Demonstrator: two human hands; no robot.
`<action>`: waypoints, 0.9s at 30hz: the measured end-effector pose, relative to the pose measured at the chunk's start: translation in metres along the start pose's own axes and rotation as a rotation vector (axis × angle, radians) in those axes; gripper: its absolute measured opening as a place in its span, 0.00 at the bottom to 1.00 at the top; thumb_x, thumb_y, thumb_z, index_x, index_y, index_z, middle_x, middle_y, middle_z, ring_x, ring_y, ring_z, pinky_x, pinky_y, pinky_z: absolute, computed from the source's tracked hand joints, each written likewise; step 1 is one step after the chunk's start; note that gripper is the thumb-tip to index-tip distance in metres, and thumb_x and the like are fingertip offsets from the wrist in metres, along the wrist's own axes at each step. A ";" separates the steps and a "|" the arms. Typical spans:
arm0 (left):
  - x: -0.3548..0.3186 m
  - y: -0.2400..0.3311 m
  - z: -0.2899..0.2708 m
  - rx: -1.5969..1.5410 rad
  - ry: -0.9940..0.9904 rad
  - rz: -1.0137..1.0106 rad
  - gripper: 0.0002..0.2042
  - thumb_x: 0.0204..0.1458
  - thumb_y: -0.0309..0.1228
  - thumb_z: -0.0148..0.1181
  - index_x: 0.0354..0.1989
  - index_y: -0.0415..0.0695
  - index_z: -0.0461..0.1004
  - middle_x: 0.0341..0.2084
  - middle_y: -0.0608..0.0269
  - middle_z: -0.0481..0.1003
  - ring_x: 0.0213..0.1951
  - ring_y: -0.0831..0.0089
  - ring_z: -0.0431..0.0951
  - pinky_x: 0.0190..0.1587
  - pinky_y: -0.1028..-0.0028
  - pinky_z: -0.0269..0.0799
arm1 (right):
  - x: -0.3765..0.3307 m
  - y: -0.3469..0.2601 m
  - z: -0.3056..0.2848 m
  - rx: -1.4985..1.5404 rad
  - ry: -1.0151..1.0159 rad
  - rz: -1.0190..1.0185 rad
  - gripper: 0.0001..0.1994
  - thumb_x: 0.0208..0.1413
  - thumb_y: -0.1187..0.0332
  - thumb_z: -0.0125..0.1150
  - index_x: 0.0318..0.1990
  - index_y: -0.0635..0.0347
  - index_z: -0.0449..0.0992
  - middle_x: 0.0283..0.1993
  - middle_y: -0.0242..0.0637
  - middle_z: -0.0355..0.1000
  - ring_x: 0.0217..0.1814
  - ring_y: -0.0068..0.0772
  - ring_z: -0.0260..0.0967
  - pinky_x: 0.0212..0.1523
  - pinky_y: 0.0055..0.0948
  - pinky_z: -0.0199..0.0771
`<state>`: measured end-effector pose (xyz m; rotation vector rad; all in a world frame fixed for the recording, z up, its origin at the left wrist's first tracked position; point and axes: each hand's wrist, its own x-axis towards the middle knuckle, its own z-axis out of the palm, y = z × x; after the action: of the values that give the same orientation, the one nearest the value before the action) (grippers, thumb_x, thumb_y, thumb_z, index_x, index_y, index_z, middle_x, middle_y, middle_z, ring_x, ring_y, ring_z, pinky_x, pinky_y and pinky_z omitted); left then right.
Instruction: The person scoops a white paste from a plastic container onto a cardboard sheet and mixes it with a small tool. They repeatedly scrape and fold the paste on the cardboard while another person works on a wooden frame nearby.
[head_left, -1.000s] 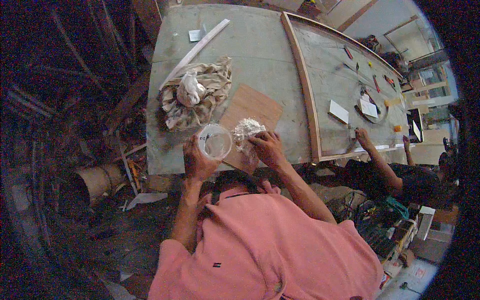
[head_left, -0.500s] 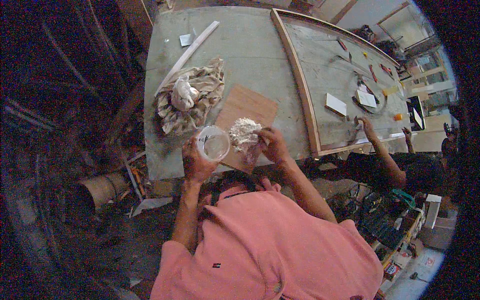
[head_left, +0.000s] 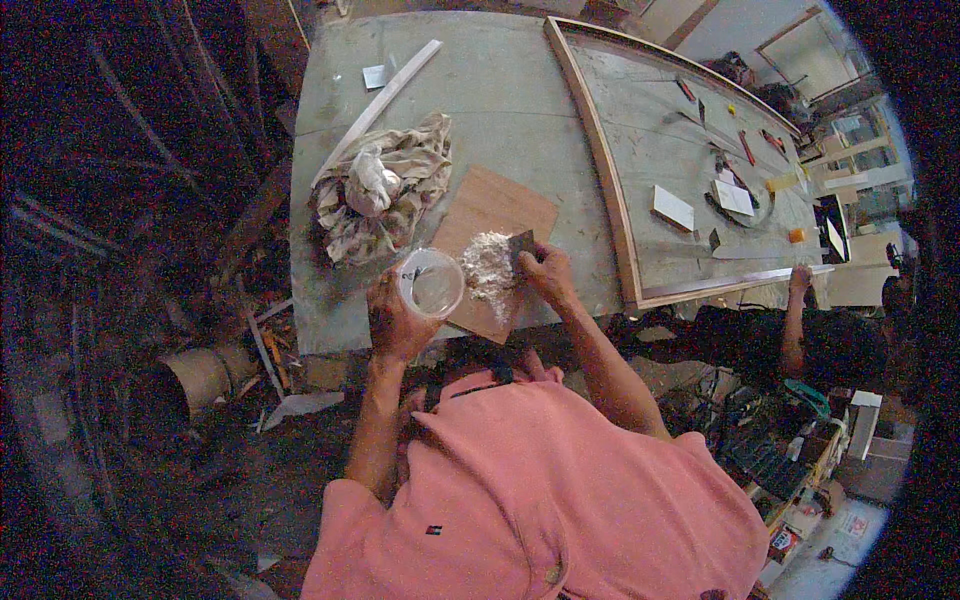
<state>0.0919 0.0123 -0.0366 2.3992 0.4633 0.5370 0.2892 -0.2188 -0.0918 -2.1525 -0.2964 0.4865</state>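
My left hand (head_left: 392,325) grips a clear round plastic tub (head_left: 440,288) by its side, above the table's near edge. Within it I can make out little beyond a few dark marks. Between the fingers of my right hand (head_left: 548,274) is a small dark flat scraper (head_left: 521,244), tilted at the right side of a heap of white powder (head_left: 486,262). That heap lies on a thin brown board (head_left: 505,203), with loose powder trailing toward the near end. Whether the scraper's edge touches the board is hard to see.
A crumpled patterned cloth (head_left: 415,165) with a white plastic bag (head_left: 371,186) lies to the left, near a long pale strip (head_left: 385,98). At right, a wooden frame (head_left: 597,165) surrounds tools and white blocks (head_left: 673,208). Another person's hand (head_left: 800,280) rests at its near edge.
My right hand has turned and drawn slightly right, so the scraper now shows upright beside the powder. The tub stays nearly still. The other person's hand has moved off the frame's inside.
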 end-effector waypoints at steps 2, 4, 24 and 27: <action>0.001 0.002 -0.001 -0.035 -0.020 0.006 0.43 0.33 0.41 0.82 0.60 0.41 0.67 0.51 0.49 0.75 0.54 0.47 0.74 0.59 0.52 0.66 | -0.001 -0.011 0.008 -0.027 -0.013 -0.011 0.14 0.59 0.65 0.61 0.48 0.61 0.82 0.37 0.38 0.82 0.37 0.25 0.76 0.40 0.31 0.76; 0.003 0.002 -0.002 -0.001 -0.030 -0.014 0.43 0.33 0.42 0.82 0.60 0.41 0.67 0.51 0.49 0.75 0.54 0.48 0.74 0.59 0.52 0.66 | -0.005 -0.021 0.013 -0.021 -0.042 -0.166 0.12 0.58 0.67 0.61 0.48 0.56 0.82 0.38 0.38 0.82 0.39 0.29 0.76 0.42 0.34 0.76; 0.002 0.013 -0.016 0.107 -0.205 -0.104 0.38 0.34 0.46 0.80 0.54 0.42 0.72 0.45 0.49 0.79 0.48 0.46 0.79 0.53 0.52 0.72 | -0.080 -0.016 0.016 -0.830 -0.186 -0.600 0.29 0.50 0.62 0.67 0.63 0.32 0.73 0.62 0.31 0.68 0.66 0.41 0.63 0.69 0.52 0.54; 0.011 0.018 -0.015 0.104 -0.319 -0.109 0.38 0.37 0.51 0.77 0.53 0.39 0.71 0.44 0.45 0.79 0.48 0.46 0.78 0.54 0.51 0.69 | -0.085 -0.015 0.015 -0.793 -0.125 -0.627 0.27 0.49 0.61 0.68 0.60 0.33 0.75 0.60 0.30 0.69 0.65 0.41 0.65 0.68 0.50 0.55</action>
<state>0.0975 0.0114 -0.0111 2.4803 0.4862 0.0800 0.2057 -0.2318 -0.0670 -2.5809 -1.3696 0.1331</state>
